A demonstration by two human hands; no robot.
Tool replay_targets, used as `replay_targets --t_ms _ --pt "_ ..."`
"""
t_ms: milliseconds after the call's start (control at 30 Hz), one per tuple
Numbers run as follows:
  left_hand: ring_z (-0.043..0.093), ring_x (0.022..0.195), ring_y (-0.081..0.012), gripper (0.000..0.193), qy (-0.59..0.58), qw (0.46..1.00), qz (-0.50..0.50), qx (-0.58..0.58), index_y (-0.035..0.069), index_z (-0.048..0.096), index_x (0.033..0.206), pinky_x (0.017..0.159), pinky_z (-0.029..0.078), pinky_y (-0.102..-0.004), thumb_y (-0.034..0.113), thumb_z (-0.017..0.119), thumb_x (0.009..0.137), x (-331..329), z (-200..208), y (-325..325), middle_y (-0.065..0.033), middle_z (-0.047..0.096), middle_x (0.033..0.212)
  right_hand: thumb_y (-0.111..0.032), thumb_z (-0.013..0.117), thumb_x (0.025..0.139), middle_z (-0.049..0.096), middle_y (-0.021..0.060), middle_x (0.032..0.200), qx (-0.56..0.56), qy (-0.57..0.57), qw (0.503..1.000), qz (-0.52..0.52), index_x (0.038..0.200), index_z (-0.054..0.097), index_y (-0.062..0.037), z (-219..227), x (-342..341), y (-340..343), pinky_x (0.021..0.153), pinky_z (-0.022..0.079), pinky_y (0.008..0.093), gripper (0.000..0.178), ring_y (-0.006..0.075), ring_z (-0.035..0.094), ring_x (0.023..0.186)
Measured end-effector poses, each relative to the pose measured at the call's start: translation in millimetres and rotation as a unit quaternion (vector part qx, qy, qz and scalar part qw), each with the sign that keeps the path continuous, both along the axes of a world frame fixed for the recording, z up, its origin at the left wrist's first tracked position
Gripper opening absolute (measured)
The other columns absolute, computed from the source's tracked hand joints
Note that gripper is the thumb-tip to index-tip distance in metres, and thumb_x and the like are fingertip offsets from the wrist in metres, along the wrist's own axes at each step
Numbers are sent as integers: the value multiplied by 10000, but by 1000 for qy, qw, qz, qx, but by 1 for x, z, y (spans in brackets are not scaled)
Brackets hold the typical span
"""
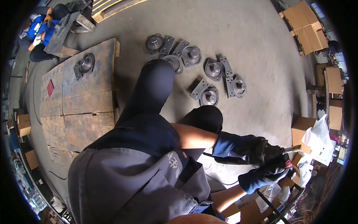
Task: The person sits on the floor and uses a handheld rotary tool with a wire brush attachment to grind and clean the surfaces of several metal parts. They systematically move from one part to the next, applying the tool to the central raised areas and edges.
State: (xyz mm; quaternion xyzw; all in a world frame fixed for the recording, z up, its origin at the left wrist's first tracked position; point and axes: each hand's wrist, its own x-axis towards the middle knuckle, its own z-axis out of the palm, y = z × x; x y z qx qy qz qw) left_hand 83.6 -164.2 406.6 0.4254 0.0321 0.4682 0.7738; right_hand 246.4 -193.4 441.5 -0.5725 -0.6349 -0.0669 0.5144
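Both my hands are at the right, in dark gloves with blue cuffs. My left hand (248, 149) is wrapped round the body of a black hand-held power tool (273, 152), whose thin metal bit (292, 149) points right. Just below it, my right hand (270, 173) has its fingers closed against the tool's front part. Something small and red (288, 164) shows at those fingertips; its kind I cannot make out. A thin dark cable (223, 182) curves behind my forearms.
Several dark metal flanged hubs (214, 70) with drilled plates lie on the concrete floor ahead. Another hub (87, 63) rests on a worn wooden platform (87, 100) at left. A co-worker (41, 31) sits far left near a pallet (112, 7). Cardboard boxes (304, 28) line the right.
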Motion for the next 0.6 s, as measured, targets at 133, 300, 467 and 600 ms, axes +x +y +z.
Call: replay_targets --t_ms 133,300,467,600 --pt "579 962 -123 440 -10 1000 -6 -13 7 583 1200 863 495 -299 37 697 777 0 -1 4 -106 651 1082 -334 463 989 614 164 1175 1 -35 999 -8 1217 560 11 -3 -1 2 877 523 372 425 280 631 994" --pt "598 974 -134 440 -24 999 -28 -37 5 585 1195 879 504 -311 35 702 772 12 -6 4 -122 658 1086 -244 510 957 629 86 963 -121 373 920 1 1061 586 20 14 -37 -2 768 502 326 293 183 601 830" --pt "604 1022 -160 459 -22 999 -12 33 20 544 1231 916 500 -326 49 684 795 30 -2 15 -126 638 1136 -240 494 972 644 85 930 2 115 988 -101 1069 588 6 -5 -32 8 767 521 322 281 173 610 792" --pt "595 1102 -199 498 48 973 115 192 51 459 1310 970 483 -344 79 640 847 50 -17 18 -114 591 1232 -221 458 978 637 67 860 -6 48 996 -69 979 592 -16 -1 -24 5 730 516 305 245 154 600 738"
